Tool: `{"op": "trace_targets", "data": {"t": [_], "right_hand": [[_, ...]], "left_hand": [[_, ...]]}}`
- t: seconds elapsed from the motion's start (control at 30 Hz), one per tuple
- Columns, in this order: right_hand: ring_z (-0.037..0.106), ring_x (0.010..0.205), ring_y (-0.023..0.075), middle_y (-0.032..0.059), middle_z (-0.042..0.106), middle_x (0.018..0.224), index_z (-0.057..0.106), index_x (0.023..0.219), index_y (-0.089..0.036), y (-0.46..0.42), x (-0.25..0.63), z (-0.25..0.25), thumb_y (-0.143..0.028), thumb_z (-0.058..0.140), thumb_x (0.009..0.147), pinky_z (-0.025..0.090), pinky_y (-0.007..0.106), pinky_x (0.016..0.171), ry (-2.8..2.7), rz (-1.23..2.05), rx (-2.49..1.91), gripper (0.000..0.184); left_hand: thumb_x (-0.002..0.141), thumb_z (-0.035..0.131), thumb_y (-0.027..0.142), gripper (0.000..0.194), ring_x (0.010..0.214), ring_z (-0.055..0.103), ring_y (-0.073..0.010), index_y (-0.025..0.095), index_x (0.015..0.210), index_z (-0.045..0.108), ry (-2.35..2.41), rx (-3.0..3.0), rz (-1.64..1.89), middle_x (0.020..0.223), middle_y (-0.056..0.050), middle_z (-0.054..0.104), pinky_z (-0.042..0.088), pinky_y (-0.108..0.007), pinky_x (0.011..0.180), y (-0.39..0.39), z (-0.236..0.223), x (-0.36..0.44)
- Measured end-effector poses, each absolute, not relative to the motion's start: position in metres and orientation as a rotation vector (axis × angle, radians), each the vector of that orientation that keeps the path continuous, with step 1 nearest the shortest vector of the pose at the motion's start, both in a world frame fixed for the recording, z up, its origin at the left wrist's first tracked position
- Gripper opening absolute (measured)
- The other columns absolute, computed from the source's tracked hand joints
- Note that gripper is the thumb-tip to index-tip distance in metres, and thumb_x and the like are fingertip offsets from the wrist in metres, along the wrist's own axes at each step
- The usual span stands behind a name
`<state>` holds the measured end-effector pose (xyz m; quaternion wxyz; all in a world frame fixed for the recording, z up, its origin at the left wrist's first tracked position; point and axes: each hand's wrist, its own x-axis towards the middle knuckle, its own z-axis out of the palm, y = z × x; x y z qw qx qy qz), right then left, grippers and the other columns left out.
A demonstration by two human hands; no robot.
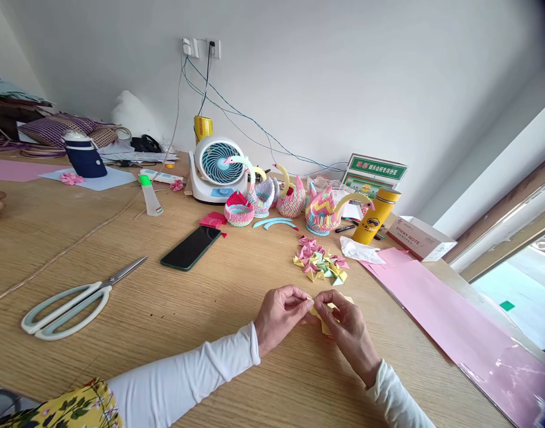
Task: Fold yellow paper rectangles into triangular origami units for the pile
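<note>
Left grip (282,314), right grip (345,321): both pinched narrow on yellow paper (314,311). I judge paper light, flexible, easily creased; I advise holding by edges.

You are in a craft workspace. Your table (201,315) bears scissors (106,285) at lower left, paper swans (291,203) at centre.

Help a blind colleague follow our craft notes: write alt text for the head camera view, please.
A person's left hand and right hand pinch pale yellow paper at a wooden table. Just beyond lies a pile of folded paper pieces, with paper swans behind it. Scissors and a dark phone lie to the left.
</note>
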<state>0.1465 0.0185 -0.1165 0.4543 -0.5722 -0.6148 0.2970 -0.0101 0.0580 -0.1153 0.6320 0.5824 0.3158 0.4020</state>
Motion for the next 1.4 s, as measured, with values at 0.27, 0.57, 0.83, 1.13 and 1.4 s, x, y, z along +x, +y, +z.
{"op": "trace_targets", "data": {"t": [0.27, 0.57, 0.83, 1.13, 1.4], "right_hand": [[0.050, 0.052, 0.0116, 0.0020, 0.059, 0.069, 0.060, 0.082, -0.018, 0.020, 0.147, -0.123, -0.047, 0.051, 0.087, 0.038, 0.020, 0.042, -1.548, 0.720, -1.419, 0.031], [0.053, 0.062, 0.0137, 0.0028, 0.057, 0.075, 0.056, 0.078, -0.018, 0.017, 0.145, -0.116, -0.036, 0.046, 0.091, 0.042, 0.022, 0.051, -1.719, 0.525, -1.378, 0.025], [0.053, 0.064, 0.0144, 0.0016, 0.056, 0.071, 0.056, 0.077, -0.018, 0.017, 0.144, -0.116, -0.037, 0.045, 0.091, 0.042, 0.022, 0.051, -1.693, 0.545, -1.386, 0.026], [0.047, 0.050, 0.0116, 0.0000, 0.053, 0.065, 0.055, 0.076, -0.019, 0.017, 0.145, -0.113, -0.046, 0.050, 0.087, 0.039, 0.021, 0.042, -1.540, 0.726, -1.389, 0.030], [0.055, 0.062, 0.0142, 0.0033, 0.060, 0.073, 0.059, 0.080, -0.018, 0.017, 0.144, -0.117, -0.042, 0.048, 0.090, 0.043, 0.021, 0.048, -1.610, 0.605, -1.370, 0.028]], "left_hand": [[0.076, 0.066, 0.038, 0.026, 0.070, 0.070, -0.0194, 0.013, 0.082, 0.061, 0.729, 1.344, 0.925, 0.075, -0.007, 0.071, 0.051, -0.024, 0.062, 0.059, -0.118, -0.010], [0.077, 0.062, 0.043, 0.030, 0.067, 0.070, -0.0204, 0.014, 0.079, 0.057, 0.760, 1.355, 0.855, 0.070, -0.006, 0.069, 0.052, -0.027, 0.062, 0.059, -0.114, -0.011], [0.083, 0.054, 0.047, 0.033, 0.068, 0.069, -0.0190, 0.014, 0.083, 0.057, 0.761, 1.430, 0.858, 0.073, -0.005, 0.067, 0.050, -0.025, 0.064, 0.058, -0.112, -0.012], [0.086, 0.047, 0.049, 0.036, 0.063, 0.069, -0.0166, 0.014, 0.090, 0.058, 0.693, 1.362, 0.850, 0.083, -0.004, 0.066, 0.048, -0.023, 0.058, 0.057, -0.111, -0.012], [0.080, 0.060, 0.043, 0.030, 0.058, 0.067, -0.0152, 0.013, 0.081, 0.055, 0.725, 1.347, 0.889, 0.063, -0.001, 0.063, 0.047, -0.022, 0.056, 0.059, -0.113, -0.010]]}}
